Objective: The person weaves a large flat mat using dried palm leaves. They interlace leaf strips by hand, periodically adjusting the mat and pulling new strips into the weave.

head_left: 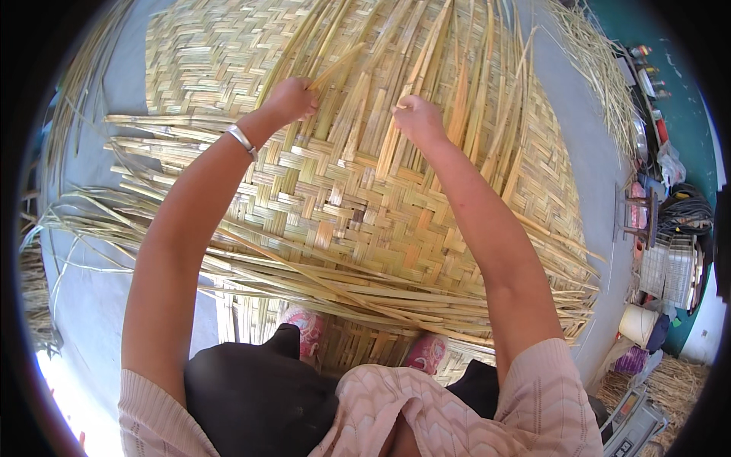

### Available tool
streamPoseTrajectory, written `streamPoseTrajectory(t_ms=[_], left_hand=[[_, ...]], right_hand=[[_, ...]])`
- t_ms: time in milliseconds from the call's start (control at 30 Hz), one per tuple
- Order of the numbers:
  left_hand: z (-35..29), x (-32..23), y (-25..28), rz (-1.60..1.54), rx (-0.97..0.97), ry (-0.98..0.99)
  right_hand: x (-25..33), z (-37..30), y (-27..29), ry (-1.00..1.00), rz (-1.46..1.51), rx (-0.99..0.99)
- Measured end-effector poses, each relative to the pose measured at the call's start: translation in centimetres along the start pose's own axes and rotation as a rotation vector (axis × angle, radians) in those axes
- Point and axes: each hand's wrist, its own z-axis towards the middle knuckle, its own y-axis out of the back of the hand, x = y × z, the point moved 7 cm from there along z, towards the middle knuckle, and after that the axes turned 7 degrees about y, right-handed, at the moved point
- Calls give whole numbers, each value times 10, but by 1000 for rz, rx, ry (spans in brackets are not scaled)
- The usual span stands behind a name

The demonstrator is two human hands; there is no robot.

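Note:
A mat of flat, straw-coloured split strips (pixel 365 217) is partly woven in a zigzag pattern in front of me. Long loose strips (pixel 464 84) run away from its woven part toward the far side. My left hand (pixel 292 100), with a silver bangle on the wrist, is closed round a strip (pixel 339 65) whose end sticks up to the right. To its right, my right hand (pixel 419 119) pinches another strip (pixel 429 49) that stretches away from me. Both hands are raised slightly over the weave. Their inner fingertips are partly hidden.
Bundles of loose strips (pixel 251 263) cross the mat's near side, above my pink shoes (pixel 425 353). More strips lie on the grey floor at the far left (pixel 84 84) and far right (pixel 598 68). Along the right wall stand a small stool (pixel 640 212), a coiled black cable (pixel 685 209) and a bucket (pixel 638 325).

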Motion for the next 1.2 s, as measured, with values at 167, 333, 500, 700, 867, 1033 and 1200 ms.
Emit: streamPoseTrajectory(t_ms=[167, 333, 500, 700, 867, 1033, 1200], left_hand=[[29, 1, 4, 467, -260, -72], [49, 22, -3, 236, -121, 114], [46, 36, 0, -191, -81, 281], [43, 20, 0, 5, -38, 208], [42, 17, -8, -49, 282, 240], [40, 15, -13, -98, 431, 203], [30, 14, -17, -283, 403, 165]], right_hand=[[5, 26, -29, 16, -171, 165], [1, 46, -41, -90, -327, 280], [22, 47, -39, 4, -435, 190], [42, 49, -43, 18, -630, 267], [52, 56, -46, 59, -797, 383], [44, 58, -38, -188, -632, 266], [50, 60, -43, -97, -767, 293]])
